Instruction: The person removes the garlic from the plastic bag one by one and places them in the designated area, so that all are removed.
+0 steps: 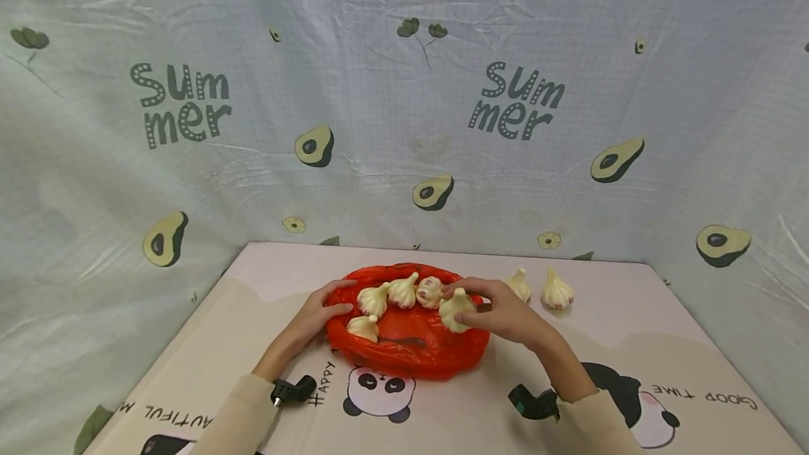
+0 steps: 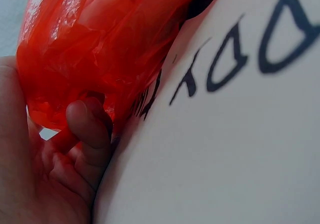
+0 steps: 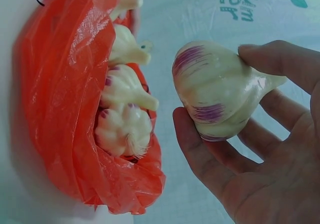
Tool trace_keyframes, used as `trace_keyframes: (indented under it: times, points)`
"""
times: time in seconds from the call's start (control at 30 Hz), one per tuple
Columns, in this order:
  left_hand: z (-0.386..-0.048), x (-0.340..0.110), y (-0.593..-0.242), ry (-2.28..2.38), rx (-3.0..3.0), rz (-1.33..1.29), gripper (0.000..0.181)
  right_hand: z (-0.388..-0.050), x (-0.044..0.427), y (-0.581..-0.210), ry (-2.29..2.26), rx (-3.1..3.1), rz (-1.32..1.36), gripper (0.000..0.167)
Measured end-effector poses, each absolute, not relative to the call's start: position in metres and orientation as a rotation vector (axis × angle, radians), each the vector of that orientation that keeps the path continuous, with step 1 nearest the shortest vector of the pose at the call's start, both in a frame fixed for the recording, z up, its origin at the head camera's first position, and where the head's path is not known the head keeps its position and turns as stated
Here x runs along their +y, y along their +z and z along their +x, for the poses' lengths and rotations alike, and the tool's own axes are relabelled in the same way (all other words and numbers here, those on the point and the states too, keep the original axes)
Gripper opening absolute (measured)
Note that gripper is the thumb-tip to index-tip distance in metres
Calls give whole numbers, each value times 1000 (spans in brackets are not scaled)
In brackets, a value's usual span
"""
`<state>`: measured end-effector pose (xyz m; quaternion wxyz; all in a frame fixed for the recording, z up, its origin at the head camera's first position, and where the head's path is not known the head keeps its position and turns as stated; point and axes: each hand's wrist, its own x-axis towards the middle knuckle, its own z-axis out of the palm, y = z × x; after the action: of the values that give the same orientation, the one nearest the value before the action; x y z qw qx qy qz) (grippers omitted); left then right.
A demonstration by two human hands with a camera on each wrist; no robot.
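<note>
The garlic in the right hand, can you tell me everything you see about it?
The garlic is plump and creamy white, with purple streaks and a narrow neck. Its smooth, shiny skin may be plastic. It looks whole. The right hand holds it between thumb and fingers, neck up, above the red bag.

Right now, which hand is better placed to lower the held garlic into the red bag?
Probably the right hand: it already pinches the garlic bulb near the red bag's opening. The left hand holds the bag's left side.
</note>
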<state>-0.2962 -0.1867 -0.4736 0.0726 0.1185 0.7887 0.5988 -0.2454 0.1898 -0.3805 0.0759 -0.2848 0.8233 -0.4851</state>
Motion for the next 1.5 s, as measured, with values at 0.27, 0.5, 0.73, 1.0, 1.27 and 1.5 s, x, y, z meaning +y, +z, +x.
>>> trace_keyframes:
  times: [0.27, 0.5, 0.73, 1.0, 1.27, 1.5]
  points:
    - [-296, -187, -476, 1795, 2371, 356, 52, -244, 192, -376, -1425, 2514, -767, 27]
    - [-296, -187, -474, 1792, 2377, 372, 52, -245, 196, -373, -1422, 2538, -742, 27]
    - [-296, -187, -473, 1790, 2378, 355, 52, -246, 204, -369, -1437, 2563, -735, 26]
    - [-296, -187, -474, 1790, 2378, 349, 52, -248, 214, -367, -1453, 2614, -772, 31]
    - [-296, -188, -475, 1799, 2373, 364, 52, -252, 224, -365, -1520, 2574, -756, 34]
    - [-295, -187, -474, 1790, 2376, 368, 51, -252, 232, -364, -1530, 2610, -738, 35]
